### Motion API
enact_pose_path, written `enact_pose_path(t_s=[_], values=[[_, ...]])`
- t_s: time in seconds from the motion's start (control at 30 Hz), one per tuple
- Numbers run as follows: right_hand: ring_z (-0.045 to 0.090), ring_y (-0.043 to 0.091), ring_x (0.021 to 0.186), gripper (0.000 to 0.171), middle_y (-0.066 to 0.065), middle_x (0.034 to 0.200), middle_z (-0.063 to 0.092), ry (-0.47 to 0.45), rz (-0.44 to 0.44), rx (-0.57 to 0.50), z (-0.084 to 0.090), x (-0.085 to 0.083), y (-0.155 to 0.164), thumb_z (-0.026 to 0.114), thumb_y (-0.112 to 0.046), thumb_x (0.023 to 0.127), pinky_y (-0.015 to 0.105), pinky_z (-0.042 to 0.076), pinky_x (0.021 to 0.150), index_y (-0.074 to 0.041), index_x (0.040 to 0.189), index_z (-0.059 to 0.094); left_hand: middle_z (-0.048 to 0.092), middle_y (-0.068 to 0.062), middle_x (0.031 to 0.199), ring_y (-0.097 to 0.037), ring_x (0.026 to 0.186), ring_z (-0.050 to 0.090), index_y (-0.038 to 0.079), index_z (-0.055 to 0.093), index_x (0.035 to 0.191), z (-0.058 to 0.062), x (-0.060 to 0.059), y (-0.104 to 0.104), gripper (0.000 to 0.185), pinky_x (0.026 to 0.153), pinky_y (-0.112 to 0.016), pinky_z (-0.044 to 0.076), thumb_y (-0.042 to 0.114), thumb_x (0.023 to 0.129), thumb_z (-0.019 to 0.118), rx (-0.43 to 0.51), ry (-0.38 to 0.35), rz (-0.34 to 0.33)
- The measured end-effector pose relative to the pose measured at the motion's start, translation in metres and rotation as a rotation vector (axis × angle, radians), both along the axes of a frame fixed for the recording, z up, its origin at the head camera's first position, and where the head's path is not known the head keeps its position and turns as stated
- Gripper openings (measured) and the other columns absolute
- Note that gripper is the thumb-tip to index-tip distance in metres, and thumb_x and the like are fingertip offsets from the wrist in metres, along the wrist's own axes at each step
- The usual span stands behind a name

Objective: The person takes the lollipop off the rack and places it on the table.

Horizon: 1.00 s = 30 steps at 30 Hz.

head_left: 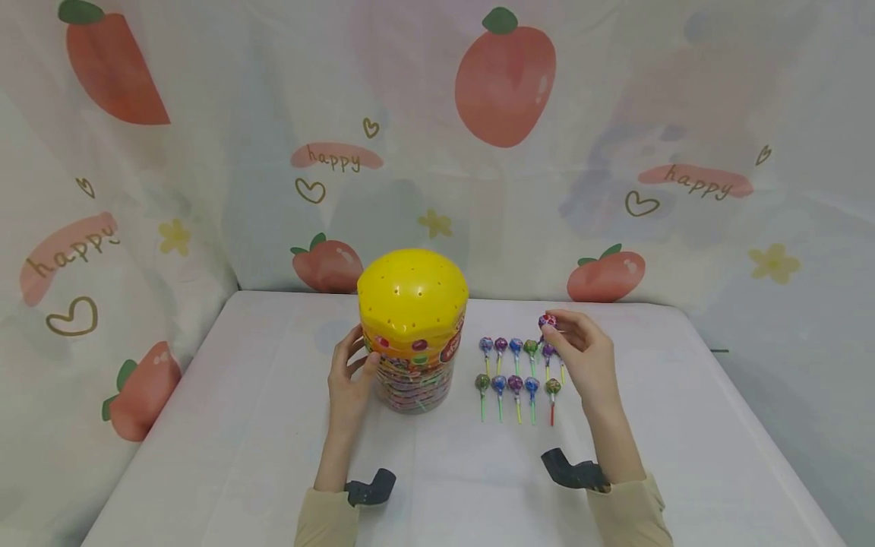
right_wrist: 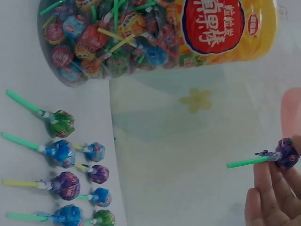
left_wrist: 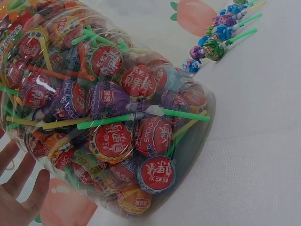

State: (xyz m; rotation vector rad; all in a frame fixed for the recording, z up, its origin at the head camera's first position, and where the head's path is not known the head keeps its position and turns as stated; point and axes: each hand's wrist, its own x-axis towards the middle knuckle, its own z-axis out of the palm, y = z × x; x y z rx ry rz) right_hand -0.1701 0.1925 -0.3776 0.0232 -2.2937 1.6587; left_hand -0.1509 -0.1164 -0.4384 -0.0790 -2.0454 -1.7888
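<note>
Backdrop: pale curtain (head_left: 205, 152) printed with peaches, hearts and "happy", hung behind and to both sides.
Surface: white cloth-covered surface (head_left: 683, 425), carrying tub and lollipops.
Tub: clear lollipop tub (head_left: 413, 365) with yellow perforated domed lid (head_left: 412, 292), upright near centre, packed with wrapped lollipops, sticks green, yellow, orange.
Left hand: left hand (head_left: 350, 377) against tub's left wall, fingers loosely curved round it, thumb near front; grip partial, steadying contact only.
Right hand: right hand (head_left: 582, 351) raised just right of the rows, fingertips pinching one purple-wrapped lollipop (right_wrist: 286, 154) by its head, green stick pointing free.
Rows: two rows of lollipops (head_left: 517, 367) flat on surface, just right of tub, heads away, sticks toward the person.
Sleeves: beige, dark wrist mounts (head_left: 573, 471) at both cuffs.
</note>
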Motion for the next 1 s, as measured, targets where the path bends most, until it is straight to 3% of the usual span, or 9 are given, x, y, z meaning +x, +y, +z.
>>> enact_pose_path(t_s=[0.3, 0.4, 0.57, 0.7, 1.0], values=[[0.06, -0.009, 0.081, 0.038, -0.027, 0.092, 0.06, -0.12, -0.048, 0.108, -0.025, 0.003, 0.021, 0.066, -0.025, 0.091, 0.011, 0.046, 0.077, -0.009, 0.125, 0.061, 0.047, -0.018, 0.14, -0.035, 0.13, 0.046, 0.003, 0.042, 0.142, 0.001, 0.0, -0.001, 0.052, 0.104, -0.043, 0.043, 0.002, 0.092, 0.057, -0.011, 0.003, 0.007], [0.06, -0.01, 0.078, 0.039, -0.016, 0.097, 0.064, -0.156, -0.07, 0.169, -0.033, 0.002, 0.03, 0.065, -0.029, 0.092, 0.017, 0.044, 0.078, -0.009, 0.125, 0.061, 0.047, -0.018, 0.14, -0.033, 0.129, 0.047, 0.003, 0.043, 0.142, 0.0, 0.0, -0.001, 0.052, 0.104, -0.044, 0.044, 0.002, 0.091, 0.057, -0.011, 0.005, 0.003], [0.059, -0.011, 0.072, 0.039, 0.014, 0.11, 0.067, -0.209, -0.084, 0.276, -0.044, -0.002, 0.044, 0.062, -0.03, 0.094, 0.02, 0.045, 0.076, -0.006, 0.124, 0.061, 0.047, -0.018, 0.141, -0.033, 0.13, 0.046, 0.003, 0.042, 0.142, 0.001, 0.0, 0.0, 0.052, 0.105, -0.051, 0.042, 0.003, 0.092, 0.057, -0.005, -0.005, 0.0], [0.059, -0.009, 0.071, 0.04, 0.021, 0.112, 0.066, -0.258, -0.072, 0.341, -0.051, -0.003, 0.053, 0.061, -0.03, 0.094, 0.017, 0.047, 0.072, -0.003, 0.123, 0.061, 0.046, -0.018, 0.141, -0.035, 0.131, 0.045, 0.004, 0.042, 0.142, 0.002, 0.001, 0.0, 0.052, 0.106, -0.051, 0.041, 0.004, 0.093, 0.058, 0.001, -0.026, 0.002], [0.069, 0.02, 0.08, 0.041, 0.023, 0.106, 0.066, -0.411, -0.057, 0.416, -0.063, -0.004, 0.063, 0.061, -0.027, 0.093, 0.022, 0.047, 0.066, 0.003, 0.12, 0.06, 0.046, -0.018, 0.14, -0.036, 0.131, 0.045, 0.003, 0.042, 0.142, 0.002, 0.001, 0.0, 0.052, 0.106, -0.05, 0.041, 0.004, 0.092, 0.058, 0.003, -0.023, 0.003]])
